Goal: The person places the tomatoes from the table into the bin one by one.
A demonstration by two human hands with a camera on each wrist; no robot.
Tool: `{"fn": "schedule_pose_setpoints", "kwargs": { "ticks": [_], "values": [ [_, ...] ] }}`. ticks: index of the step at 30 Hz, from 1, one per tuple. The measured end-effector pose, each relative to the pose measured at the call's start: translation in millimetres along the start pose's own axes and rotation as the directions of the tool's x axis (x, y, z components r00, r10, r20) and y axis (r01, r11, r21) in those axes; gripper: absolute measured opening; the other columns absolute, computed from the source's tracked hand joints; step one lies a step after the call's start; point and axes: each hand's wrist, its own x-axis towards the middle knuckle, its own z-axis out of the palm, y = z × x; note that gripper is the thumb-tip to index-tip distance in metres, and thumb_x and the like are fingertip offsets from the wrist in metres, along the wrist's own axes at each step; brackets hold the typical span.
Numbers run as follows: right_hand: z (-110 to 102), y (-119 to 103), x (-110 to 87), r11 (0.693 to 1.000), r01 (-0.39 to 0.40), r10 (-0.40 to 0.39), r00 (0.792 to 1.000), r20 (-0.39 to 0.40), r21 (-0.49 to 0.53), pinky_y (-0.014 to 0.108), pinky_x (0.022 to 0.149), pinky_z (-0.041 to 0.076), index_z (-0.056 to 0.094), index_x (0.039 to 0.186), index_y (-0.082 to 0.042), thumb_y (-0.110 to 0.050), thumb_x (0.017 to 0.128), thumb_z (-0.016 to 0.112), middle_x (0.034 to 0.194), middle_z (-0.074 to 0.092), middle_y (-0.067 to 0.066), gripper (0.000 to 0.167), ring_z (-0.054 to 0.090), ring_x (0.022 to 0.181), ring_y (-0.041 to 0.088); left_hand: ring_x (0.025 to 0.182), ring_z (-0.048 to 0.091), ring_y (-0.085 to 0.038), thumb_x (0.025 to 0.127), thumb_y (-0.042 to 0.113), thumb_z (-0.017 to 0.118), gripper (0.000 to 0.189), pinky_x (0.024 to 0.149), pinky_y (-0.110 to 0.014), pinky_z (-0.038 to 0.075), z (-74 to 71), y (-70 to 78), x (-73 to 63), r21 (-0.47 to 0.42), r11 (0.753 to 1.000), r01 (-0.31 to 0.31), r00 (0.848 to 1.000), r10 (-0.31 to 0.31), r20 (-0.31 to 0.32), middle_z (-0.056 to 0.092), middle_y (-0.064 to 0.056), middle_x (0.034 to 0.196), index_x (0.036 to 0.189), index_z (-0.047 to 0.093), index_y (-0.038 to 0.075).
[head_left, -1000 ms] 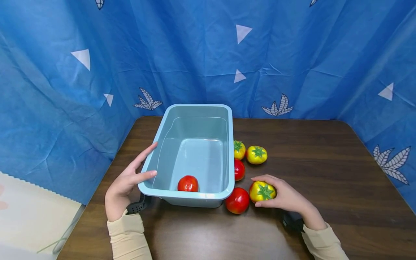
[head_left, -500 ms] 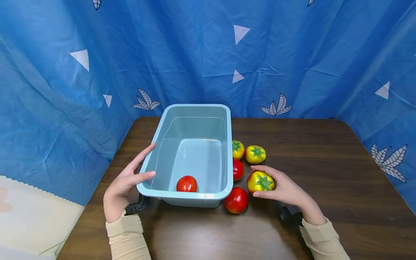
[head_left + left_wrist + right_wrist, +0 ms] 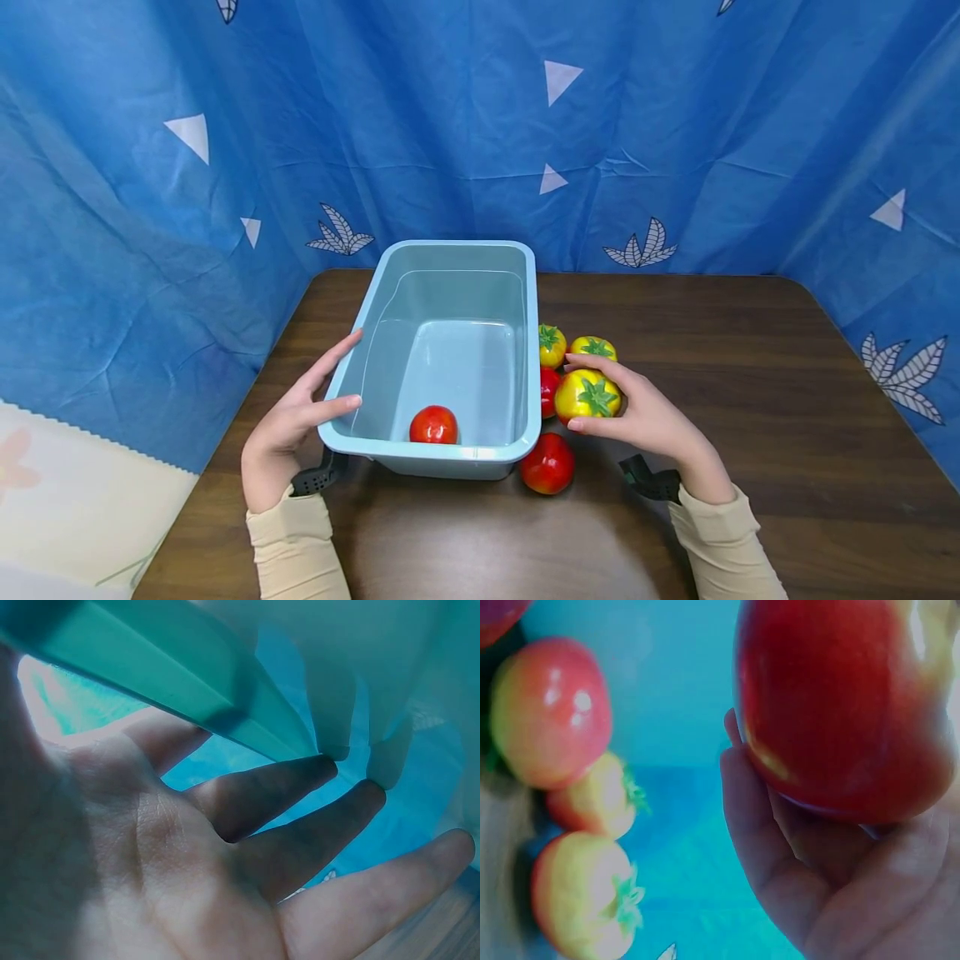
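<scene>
My left hand [image 3: 288, 425] rests at the left side of a light blue plastic bin [image 3: 465, 452]. Its thumb and index finger overlap the rim; in the left wrist view the other fingers [image 3: 300, 862] stretch nearly straight along the outer wall. With thumb and fingers around it, my right hand [image 3: 648, 412] grips a yellow and red tomato [image 3: 587, 394] with a green star-shaped calyx, raised right of the bin. The right wrist view shows its glossy red underside. One red tomato [image 3: 433, 425] lies inside the bin, near its front wall.
Right of the bin, a red tomato [image 3: 547, 463] lies nearest me, with another red one [image 3: 550, 390] behind it. Farther back are two yellow tomatoes, one [image 3: 551, 345] beside the bin and one [image 3: 596, 347] to its right. A blue curtain [image 3: 480, 125] surrounds the brown table [image 3: 750, 375].
My right hand has lifted the yellow and red tomato and carried it up, away from me and slightly left, toward the bin. The left hand and bin stay in place.
</scene>
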Motion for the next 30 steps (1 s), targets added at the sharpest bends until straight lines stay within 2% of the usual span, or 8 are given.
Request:
{"fn": "schedule_pose_setpoints", "kwargs": {
  "ticks": [5, 11, 17, 22, 30],
  "values": [
    [0, -7, 2.4, 1.0, 0.013, -0.013, 1.0, -0.022, 0.008, 0.033, 0.073, 0.053, 0.045, 0.135, -0.03, -0.025, 0.076, 0.078, 0.128, 0.047, 0.003, 0.069, 0.051, 0.104, 0.028, 0.121, 0.031, -0.037, 0.087, 0.001, 0.056, 0.076, 0.084, -0.039, 0.049, 0.2, -0.1, -0.1, 0.016, 1.0, -0.007, 1.0, 0.007, -0.002, 0.02, -0.013, 0.146, 0.151, 0.02, 0.021],
    [2, -16, 6.3, 0.998, 0.048, -0.046, 0.997, -0.056, 0.046, 0.033, 0.072, 0.054, 0.046, 0.135, -0.025, -0.022, 0.076, 0.078, 0.126, 0.047, 0.003, 0.067, 0.05, 0.103, 0.029, 0.12, 0.031, -0.037, 0.087, 0.001, 0.056, 0.075, 0.084, -0.043, 0.048, 0.0, -0.3, -0.5, 0.011, 1.0, -0.012, 1.0, 0.012, 0.003, 0.02, -0.013, 0.145, 0.151, 0.02, 0.02],
    [5, -26, 10.1, 0.988, 0.092, -0.078, 0.99, -0.114, 0.123, 0.035, 0.07, 0.055, 0.044, 0.137, -0.019, -0.013, 0.076, 0.076, 0.125, 0.048, 0.003, 0.068, 0.049, 0.103, 0.03, 0.122, 0.029, -0.041, 0.087, 0.002, 0.057, 0.076, 0.084, -0.039, 0.048, 0.7, -0.6, -0.2, 0.0, 1.0, -0.015, 1.0, 0.015, 0.003, 0.019, -0.013, 0.146, 0.151, 0.02, 0.02],
    [10, -35, 13.1, 0.973, 0.141, -0.111, 0.98, -0.167, 0.182, 0.035, 0.07, 0.055, 0.043, 0.138, -0.019, -0.006, 0.078, 0.073, 0.127, 0.048, 0.003, 0.067, 0.048, 0.105, 0.03, 0.123, 0.028, -0.04, 0.086, 0.002, 0.057, 0.076, 0.084, -0.038, 0.048, 1.2, -0.8, 0.0, 0.011, 1.0, -0.005, 1.0, 0.005, -0.009, 0.018, -0.013, 0.147, 0.151, 0.021, 0.021],
    [22, -46, 19.4, 0.947, 0.216, -0.167, 0.963, -0.209, 0.238, 0.035, 0.072, 0.054, 0.044, 0.137, -0.015, 0.0, 0.077, 0.072, 0.131, 0.047, 0.001, 0.068, 0.047, 0.11, 0.027, 0.121, 0.03, -0.035, 0.086, 0.002, 0.057, 0.076, 0.083, -0.04, 0.048, 0.8, -1.0, 0.1, 0.029, 1.0, 0.005, 1.0, -0.004, -0.019, 0.019, -0.013, 0.146, 0.151, 0.021, 0.022]
  ]
}}
